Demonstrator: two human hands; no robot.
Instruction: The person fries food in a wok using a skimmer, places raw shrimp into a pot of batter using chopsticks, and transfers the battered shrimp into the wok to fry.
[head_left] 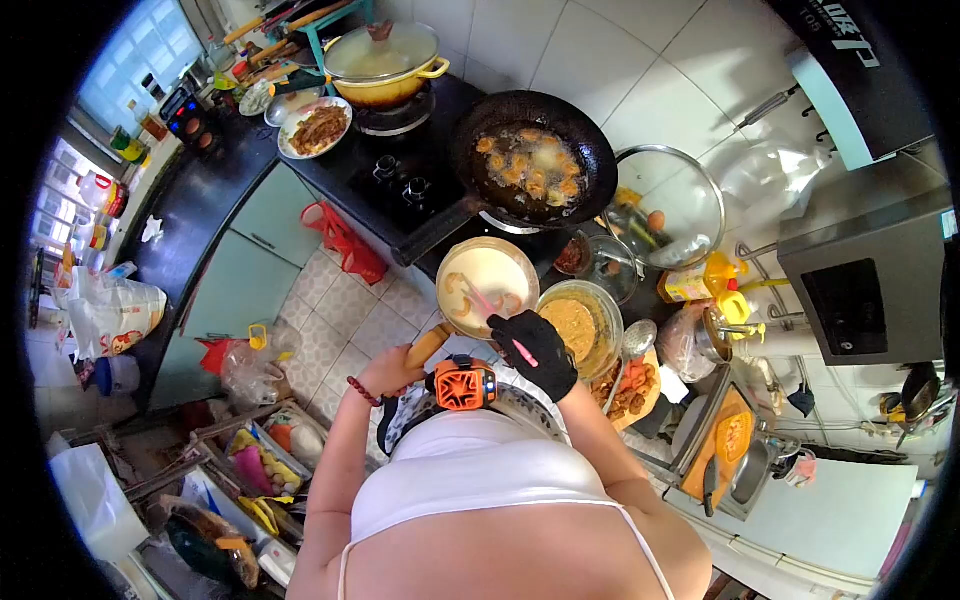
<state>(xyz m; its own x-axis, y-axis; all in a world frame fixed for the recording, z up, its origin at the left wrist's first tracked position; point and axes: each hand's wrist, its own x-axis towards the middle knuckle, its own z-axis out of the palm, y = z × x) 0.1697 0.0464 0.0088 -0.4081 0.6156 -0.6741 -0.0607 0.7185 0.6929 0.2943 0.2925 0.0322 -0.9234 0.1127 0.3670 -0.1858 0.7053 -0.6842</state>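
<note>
My left hand (388,372), with a beaded bracelet at the wrist, is closed around the wooden handle (430,346) of a saucepan (443,268). Pale, creamy batter with a few pieces of food in it fills the pan. In a black glove, my right hand (537,352) grips thin pink sticks that look like chopsticks (484,299); their tips dip into the batter. Just beyond, a black wok (470,190) on the stove holds several golden pieces frying in bubbling oil. Beside my right hand is a bowl (612,350) with an orange-brown mixture.
A yellow lidded pot (378,93) and a plate of browned food (340,140) stand at the back left. A glass lid (700,215) leans at the wall, near an oil bottle (700,280). The wok's handle (435,228) juts toward me. A red bag (345,245) hangs at the cabinet.
</note>
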